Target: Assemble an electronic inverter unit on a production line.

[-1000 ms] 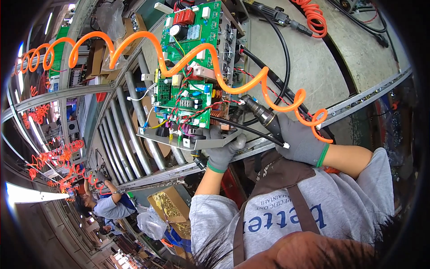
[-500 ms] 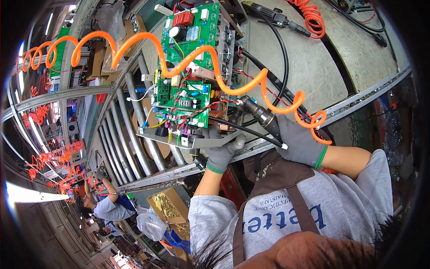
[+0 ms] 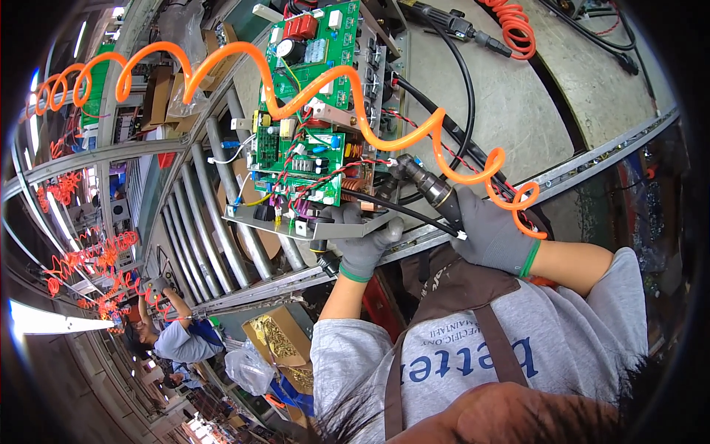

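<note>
My right hand (image 3: 494, 235), in a grey glove with a green cuff, is closed around a black angle-headed air tool (image 3: 429, 186). The tool's head points up and left, beside the coils at the circuit assembly's lower right. My left hand (image 3: 364, 248), gloved alike, grips the grey metal panel (image 3: 299, 228) at the assembly's near end; part of its fingers is hidden behind it. Above stand green circuit boards (image 3: 342, 52) with capacitors and twisted red wires. A black cable (image 3: 403, 211) with a white connector runs between my hands.
An orange coiled air hose (image 3: 355, 96) hangs across the assembly. Steel rollers (image 3: 200, 222) lie left. Another tool (image 3: 444, 24) with a red coiled hose lies at the back. A cardboard box (image 3: 277, 337) of brass-coloured parts stands near a co-worker (image 3: 181, 337) at lower left.
The panel and lower boards have shifted slightly up and left, with my left hand on the panel. The orange hose has swung up a little. My right hand stays almost in place.
</note>
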The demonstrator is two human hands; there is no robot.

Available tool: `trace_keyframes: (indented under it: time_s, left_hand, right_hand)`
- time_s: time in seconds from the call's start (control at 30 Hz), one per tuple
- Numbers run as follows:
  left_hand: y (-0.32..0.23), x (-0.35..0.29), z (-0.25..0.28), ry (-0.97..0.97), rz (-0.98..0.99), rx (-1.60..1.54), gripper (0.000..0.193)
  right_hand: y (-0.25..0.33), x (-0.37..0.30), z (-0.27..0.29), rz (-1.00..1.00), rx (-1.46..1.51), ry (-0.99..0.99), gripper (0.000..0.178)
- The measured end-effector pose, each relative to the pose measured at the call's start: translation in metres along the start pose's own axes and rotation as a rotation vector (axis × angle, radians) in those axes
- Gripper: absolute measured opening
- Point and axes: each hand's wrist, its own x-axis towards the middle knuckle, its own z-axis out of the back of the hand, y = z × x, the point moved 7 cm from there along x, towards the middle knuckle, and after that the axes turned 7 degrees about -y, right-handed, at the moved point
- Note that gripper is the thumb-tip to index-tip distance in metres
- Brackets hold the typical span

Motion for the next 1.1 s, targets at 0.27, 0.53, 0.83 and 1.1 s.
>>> trace_keyframes:
  time_s: [0.27, 0.53, 0.83, 1.1]
  left_hand:
    - [0.006, -0.007, -0.001, -0.100, 0.008, 0.048, 0.070]
    - [0.001, -0.014, 0.004, -0.068, 0.028, 0.037, 0.077]
    - [0.103, -0.005, 0.057, -0.327, 0.603, -0.617, 0.086]
    - [0.100, -0.011, 0.011, -0.111, 0.695, -1.062, 0.108]
  right_hand:
    - [0.000, -0.001, -0.003, -0.033, 0.023, 0.056, 0.071]
    - [0.002, -0.008, 0.041, 0.081, 0.190, -0.232, 0.074]
    - [-0.044, -0.034, 0.155, -0.263, 0.461, -0.318, 0.037]
    - [0.032, 0.080, 0.229, 0.127, 0.831, -0.435, 0.035]
